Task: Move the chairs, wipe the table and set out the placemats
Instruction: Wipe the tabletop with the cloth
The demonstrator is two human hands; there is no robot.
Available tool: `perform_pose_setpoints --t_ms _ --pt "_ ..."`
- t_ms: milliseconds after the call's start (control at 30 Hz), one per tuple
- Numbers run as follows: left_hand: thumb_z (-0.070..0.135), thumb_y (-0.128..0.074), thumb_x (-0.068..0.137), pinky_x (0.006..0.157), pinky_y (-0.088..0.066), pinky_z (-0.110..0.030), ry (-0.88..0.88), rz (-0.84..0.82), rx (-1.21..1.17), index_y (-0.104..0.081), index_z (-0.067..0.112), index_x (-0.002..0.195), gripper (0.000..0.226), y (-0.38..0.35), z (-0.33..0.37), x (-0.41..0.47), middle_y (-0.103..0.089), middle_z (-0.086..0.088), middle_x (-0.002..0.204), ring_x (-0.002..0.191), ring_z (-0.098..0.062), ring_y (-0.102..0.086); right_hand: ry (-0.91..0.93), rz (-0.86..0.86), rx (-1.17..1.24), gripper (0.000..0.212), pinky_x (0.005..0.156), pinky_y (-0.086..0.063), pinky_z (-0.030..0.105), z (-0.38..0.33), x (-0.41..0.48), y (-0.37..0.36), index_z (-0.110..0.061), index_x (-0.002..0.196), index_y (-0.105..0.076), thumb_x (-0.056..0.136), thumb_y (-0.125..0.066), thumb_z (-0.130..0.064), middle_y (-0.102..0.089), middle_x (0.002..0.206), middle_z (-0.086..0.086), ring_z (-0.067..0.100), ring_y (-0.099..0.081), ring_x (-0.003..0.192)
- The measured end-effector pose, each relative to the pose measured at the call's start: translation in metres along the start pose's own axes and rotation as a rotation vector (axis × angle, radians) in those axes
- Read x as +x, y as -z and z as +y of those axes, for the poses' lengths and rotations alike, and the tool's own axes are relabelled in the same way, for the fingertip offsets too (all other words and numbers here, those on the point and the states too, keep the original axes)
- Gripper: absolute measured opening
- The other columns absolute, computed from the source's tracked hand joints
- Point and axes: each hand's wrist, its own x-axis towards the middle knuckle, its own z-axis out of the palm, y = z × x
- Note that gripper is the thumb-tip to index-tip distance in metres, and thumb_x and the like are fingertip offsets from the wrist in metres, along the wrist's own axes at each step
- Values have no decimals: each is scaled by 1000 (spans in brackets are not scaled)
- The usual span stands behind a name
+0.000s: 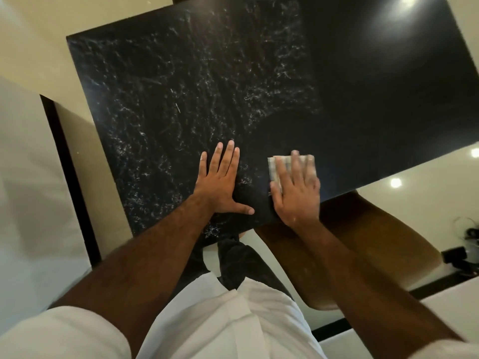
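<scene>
A black marble table (197, 94) with white veining fills the middle of the head view. My left hand (220, 182) lies flat on it near the front edge, fingers spread, holding nothing. My right hand (296, 190) presses flat on a folded pale checked cloth (274, 168) on the tabletop, a little to the right of the left hand. Only the cloth's left and far edges show past the fingers. A brown chair (363, 244) stands at the table's near right corner, under my right forearm. No placemats are in view.
Glossy cream floor tiles (31, 177) surround the table, with a dark strip (70, 172) along the left. Dark cables and small objects (466, 242) lie on the floor at the far right. Ceiling lights reflect on the table's far right corner.
</scene>
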Motion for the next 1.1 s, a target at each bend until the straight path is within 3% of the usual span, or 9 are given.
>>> perform_pose_setpoints --t_ms 167,267,400,567,700,867,1100 --pt "116 -51 49 129 13 -70 0 -19 -12 37 13 164 177 0 -1 2 49 -7 169 158 -35 41 -288 60 54 69 124 -32 72 28 27 14 -33 176 -11 114 -30 -58 -3 184 14 49 -2 168" --pt "115 -53 49 129 13 -70 -1 3 -14 35 13 165 178 -1 -1 1 45 -7 171 160 -35 39 -347 106 72 70 125 -30 71 11 63 17 -32 176 -12 113 -28 -58 -5 184 15 50 -4 167" --pt "115 -54 48 129 13 -70 -11 10 -30 32 11 166 179 -1 -2 -2 42 -7 173 161 -35 37 -161 118 36 70 126 -29 69 -34 77 11 -31 176 -17 112 -30 -57 -6 184 15 51 -5 167" --pt "104 -68 57 129 19 -64 -84 20 -42 32 9 166 175 0 -10 -5 40 -11 174 162 -34 36 144 13 -18 70 131 -22 64 -74 16 -10 -31 176 -14 114 -31 -58 0 185 12 46 2 169" --pt "108 -63 54 132 15 -62 -71 24 9 30 7 166 177 -6 -26 -19 41 -12 173 162 -35 34 200 -72 -4 71 130 -25 64 -56 -45 -20 -34 177 -13 114 -36 -58 4 185 7 42 7 169" --pt "113 -57 47 131 12 -67 37 -35 1 41 13 161 181 -20 -43 -44 52 -7 167 158 -34 42 14 -71 -31 72 131 -25 66 -15 -51 -10 -38 176 -6 113 -34 -58 7 185 5 40 8 170" --pt "113 -58 45 129 18 -66 75 -74 -19 43 14 160 182 -16 -40 -47 54 -7 166 157 -36 44 -214 42 18 71 125 -31 71 -15 32 6 -31 176 -11 113 -29 -59 -4 184 16 51 -3 167"
